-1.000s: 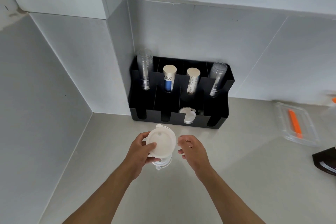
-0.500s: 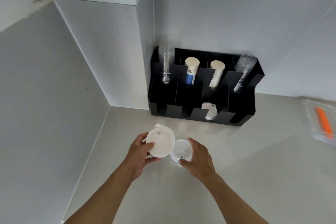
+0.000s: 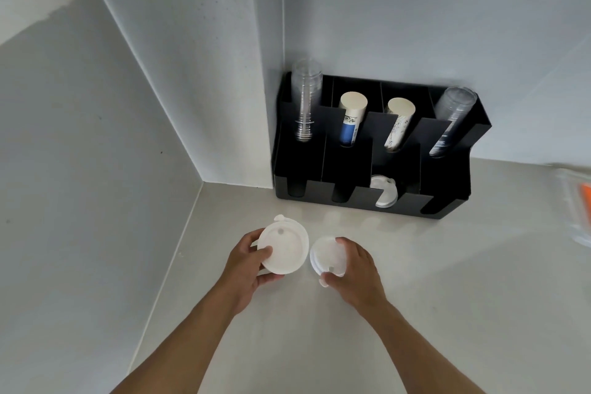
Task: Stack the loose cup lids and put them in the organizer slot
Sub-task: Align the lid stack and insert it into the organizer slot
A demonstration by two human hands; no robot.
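Observation:
My left hand (image 3: 248,267) holds a white cup lid (image 3: 284,249) tilted up, its flat face toward me. Just to its right, my right hand (image 3: 356,269) grips a second white lid (image 3: 326,254) from the side. The two lids sit side by side, nearly touching, above the grey counter. The black organizer (image 3: 447,198) stands against the back wall beyond my hands. A stack of white lids (image 3: 385,192) lies in its third front slot from the left.
The organizer's rear slots hold clear cup stacks (image 3: 305,99) and paper cup stacks (image 3: 350,120). A clear plastic container with an orange item (image 3: 579,201) lies at the right edge. Walls close in on the left and behind; grey counter (image 3: 447,281) spreads right.
My right hand has picked up a second lid and brought it beside the one in my left hand. My view shifted left, so the organizer now appears further right.

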